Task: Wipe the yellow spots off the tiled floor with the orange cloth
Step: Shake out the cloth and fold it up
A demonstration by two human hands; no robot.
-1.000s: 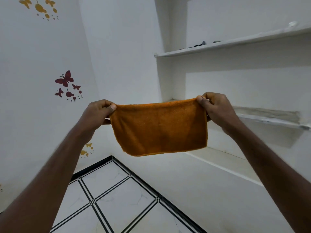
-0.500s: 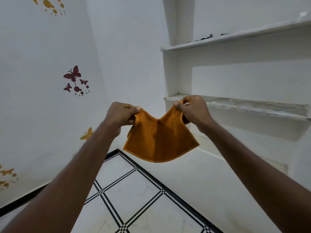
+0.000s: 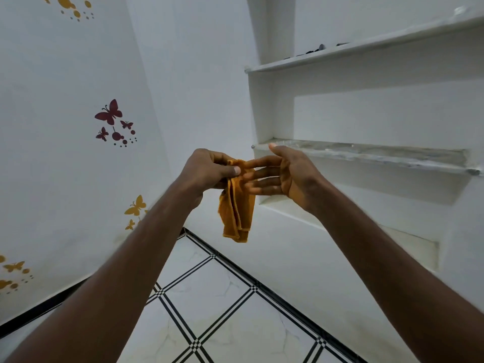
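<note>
The orange cloth (image 3: 237, 208) hangs folded in half at chest height, pinched at its top by my left hand (image 3: 209, 170). My right hand (image 3: 285, 175) is beside it with the palm up and the fingers spread, their tips touching the cloth's top edge. The white tiled floor (image 3: 209, 307) with black lines lies below. No yellow spots show on the part of the floor in view.
White walls meet in a corner ahead, with butterfly stickers (image 3: 111, 121) on the left wall. Built-in shelves stand at the right: a lower stone ledge (image 3: 366, 153) at hand height and an upper shelf (image 3: 366, 47) with small dark items.
My hands came together and folded the spread cloth in half. My right hand let go and opened, leaving the cloth hanging from my left hand.
</note>
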